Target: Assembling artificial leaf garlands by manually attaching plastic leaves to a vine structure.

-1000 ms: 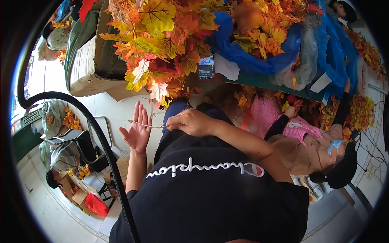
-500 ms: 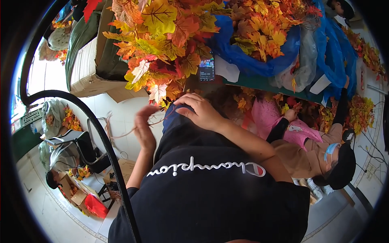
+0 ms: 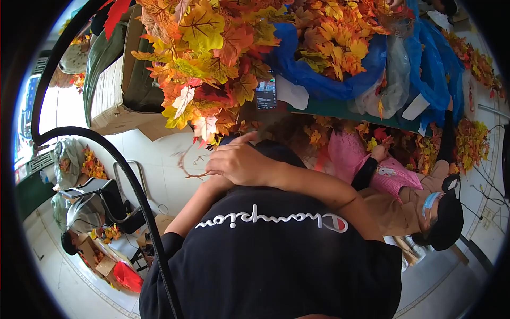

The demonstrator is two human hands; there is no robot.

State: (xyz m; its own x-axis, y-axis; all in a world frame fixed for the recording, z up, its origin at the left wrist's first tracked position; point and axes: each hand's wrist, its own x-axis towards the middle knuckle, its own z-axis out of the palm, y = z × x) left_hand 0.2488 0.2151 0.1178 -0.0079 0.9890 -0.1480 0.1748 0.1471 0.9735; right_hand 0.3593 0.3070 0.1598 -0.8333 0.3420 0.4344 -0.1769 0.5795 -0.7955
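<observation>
My right hand (image 3: 241, 164) is bent over at my waist, in front of my black shirt (image 3: 287, 255). Its fingers are closed on a thin brown twig-like stem (image 3: 190, 169), whose forked ends stick out to the left. Beneath it lies my left hand (image 3: 217, 184), only its wrist side showing; its fingers are hidden behind the right hand. Just beyond both hands hangs a thick bunch of artificial maple leaves (image 3: 212, 69) in yellow, orange and red.
A phone (image 3: 266, 95) stands beside the leaves. A blue plastic bag (image 3: 340, 87) of orange leaves lies on the green table. At left is an open cardboard box (image 3: 109, 98); a black cable (image 3: 127, 173) curves past. A co-worker in a pink apron (image 3: 393, 173) sits at right.
My right hand has moved left and nearer my body and now overlaps my left hand. The left hand has shifted right. The stem stretched between them now juts out to the left.
</observation>
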